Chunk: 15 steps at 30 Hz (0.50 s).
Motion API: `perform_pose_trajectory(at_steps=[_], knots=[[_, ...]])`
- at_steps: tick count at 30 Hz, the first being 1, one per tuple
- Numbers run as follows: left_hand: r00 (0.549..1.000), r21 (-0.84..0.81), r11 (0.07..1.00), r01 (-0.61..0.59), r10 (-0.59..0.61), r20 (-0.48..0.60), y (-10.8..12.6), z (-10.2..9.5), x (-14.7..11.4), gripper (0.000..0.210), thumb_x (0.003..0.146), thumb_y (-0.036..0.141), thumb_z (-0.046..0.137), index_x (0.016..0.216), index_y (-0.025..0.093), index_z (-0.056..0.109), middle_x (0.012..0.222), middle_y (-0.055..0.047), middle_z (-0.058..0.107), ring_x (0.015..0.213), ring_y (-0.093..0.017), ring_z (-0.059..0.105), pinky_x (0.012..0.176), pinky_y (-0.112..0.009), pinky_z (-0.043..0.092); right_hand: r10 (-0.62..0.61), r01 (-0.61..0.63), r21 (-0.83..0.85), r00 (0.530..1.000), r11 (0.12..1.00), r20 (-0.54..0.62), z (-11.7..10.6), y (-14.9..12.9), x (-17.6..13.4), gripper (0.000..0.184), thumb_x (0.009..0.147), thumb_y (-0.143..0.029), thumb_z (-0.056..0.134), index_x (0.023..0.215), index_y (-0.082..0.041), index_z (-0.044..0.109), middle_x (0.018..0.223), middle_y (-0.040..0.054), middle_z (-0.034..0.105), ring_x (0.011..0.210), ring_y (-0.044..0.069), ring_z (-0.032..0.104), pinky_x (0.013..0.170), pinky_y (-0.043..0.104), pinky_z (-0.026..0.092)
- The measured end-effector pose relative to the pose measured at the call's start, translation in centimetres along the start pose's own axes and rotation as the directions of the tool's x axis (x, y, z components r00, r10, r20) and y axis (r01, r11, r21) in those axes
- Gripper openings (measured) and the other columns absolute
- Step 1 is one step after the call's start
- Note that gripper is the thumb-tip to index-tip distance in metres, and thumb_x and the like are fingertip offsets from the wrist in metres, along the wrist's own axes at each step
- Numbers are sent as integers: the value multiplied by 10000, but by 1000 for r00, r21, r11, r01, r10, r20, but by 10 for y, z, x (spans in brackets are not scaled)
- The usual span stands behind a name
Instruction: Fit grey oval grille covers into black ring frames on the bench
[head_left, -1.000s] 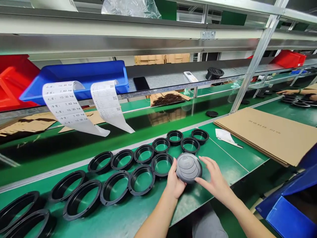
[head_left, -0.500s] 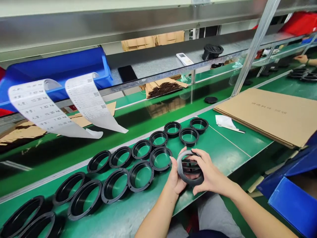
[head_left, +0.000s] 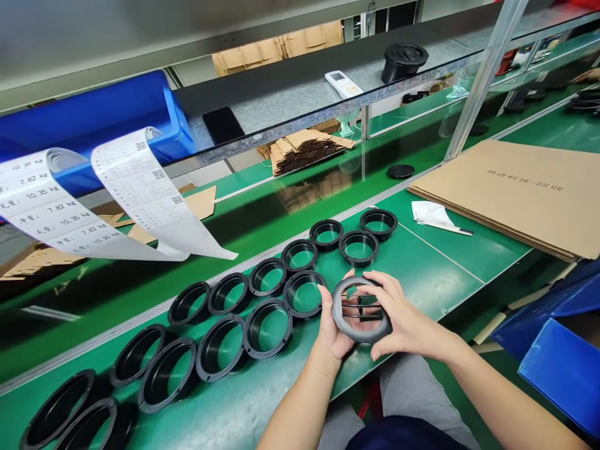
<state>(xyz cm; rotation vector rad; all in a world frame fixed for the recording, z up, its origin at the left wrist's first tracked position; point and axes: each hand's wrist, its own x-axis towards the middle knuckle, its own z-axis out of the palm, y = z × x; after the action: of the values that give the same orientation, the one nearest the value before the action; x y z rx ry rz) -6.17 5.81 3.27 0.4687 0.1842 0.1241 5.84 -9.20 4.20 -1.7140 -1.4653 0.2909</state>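
Both my hands hold a round dark grey vent part (head_left: pixel 360 309) just above the green bench (head_left: pixel 422 275), its open side with slats facing me. My left hand (head_left: pixel 332 325) grips its left rim. My right hand (head_left: pixel 403 319) cups its right side and back. Just left of it, several black plastic rings (head_left: pixel 267 325) lie in two rows along the bench.
A stack of flat cardboard sheets (head_left: pixel 510 187) lies at the right, with a white paper and pen (head_left: pixel 434 214) beside it. Blue bins (head_left: pixel 562 369) stand at lower right. A shelf above carries a blue tray (head_left: pixel 107 119), paper slips (head_left: pixel 140 194), a remote (head_left: pixel 342 83) and a black part (head_left: pixel 403 61).
The vent part was turned over from its domed closed face to its slatted open side. My right hand closed around it. The view tilted downward.
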Motion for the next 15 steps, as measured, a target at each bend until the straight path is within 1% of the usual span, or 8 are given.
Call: perform_pose_trajectory(at_steps=[2, 4, 6, 7, 9, 11, 13, 15], knots=[[1000, -8, 1000, 6, -6, -10, 0, 0, 0, 845, 830, 817, 608, 1474, 293, 451, 1267, -137, 603, 1146, -437, 580, 989, -687, 422, -18, 18, 20, 1000, 1000, -10, -2, -1, -2, 1042, 701, -776, 834, 1482, -236, 406, 1542, 147, 207, 1428, 413, 185, 1168, 541, 326], [1000, -22, 1000, 6, -6, -9, 0, -2, 1, 818, 862, 808, 569, 1475, 280, 449, 1258, -147, 609, 1140, -430, 585, 982, -682, 432, -34, 35, 25, 999, 999, -26, -4, -5, -2, 946, 852, -818, 647, 1539, -240, 350, 1568, 135, 181, 1437, 399, 183, 1168, 536, 328], [1000, -60, 998, -3, 1, -22, -2, -4, 3, 763, 914, 790, 495, 1468, 267, 455, 1283, -150, 599, 1154, -406, 583, 998, -651, 440, -67, 66, -33, 997, 997, -35, -4, -9, -3, 845, 948, -754, 570, 1574, -252, 307, 1596, 114, 156, 1448, 395, 161, 1175, 541, 313], [999, -91, 996, -11, 7, -40, -3, -6, 4, 731, 941, 775, 457, 1454, 255, 468, 1296, -146, 595, 1165, -388, 582, 1013, -623, 445, -88, 87, -85, 996, 993, -11, -3, -10, -4, 823, 959, -699, 611, 1580, -256, 302, 1605, 105, 153, 1453, 398, 145, 1181, 549, 299], [996, -148, 989, 1, -13, -84, -7, -10, 7, 694, 975, 754, 398, 1421, 231, 496, 1312, -138, 592, 1181, -355, 578, 1037, -563, 453, -106, 119, -200, 992, 972, 75, 0, -9, -5, 832, 919, -570, 757, 1565, -249, 342, 1616, 97, 149, 1461, 400, 113, 1192, 563, 273], [992, -170, 983, 70, -87, -96, -11, -13, 9, 735, 973, 768, 370, 1406, 190, 506, 1306, -154, 596, 1184, -354, 578, 1040, -535, 460, -41, 76, -274, 990, 959, 132, 2, -5, -6, 914, 832, -497, 872, 1546, -224, 371, 1627, 106, 85, 1469, 397, 72, 1191, 571, 271], [985, -148, 977, 152, -163, -64, -16, -15, 10, 832, 942, 811, 361, 1408, 135, 500, 1292, -194, 596, 1182, -381, 574, 1030, -541, 464, 73, -24, -281, 984, 959, 165, 3, -1, -5, 1083, 753, -511, 923, 1581, -223, 286, 1631, 116, -8, 1474, 393, 34, 1185, 587, 263], [984, -109, 979, 172, -176, -31, -19, -15, 10, 889, 921, 833, 371, 1397, 94, 502, 1275, -221, 596, 1181, -402, 569, 1024, -549, 465, 147, -85, -241, 957, 967, 252, 3, 1, -2, 1270, 680, -578, 940, 1616, -264, 142, 1628, 115, -44, 1473, 398, 19, 1174, 611, 253]])
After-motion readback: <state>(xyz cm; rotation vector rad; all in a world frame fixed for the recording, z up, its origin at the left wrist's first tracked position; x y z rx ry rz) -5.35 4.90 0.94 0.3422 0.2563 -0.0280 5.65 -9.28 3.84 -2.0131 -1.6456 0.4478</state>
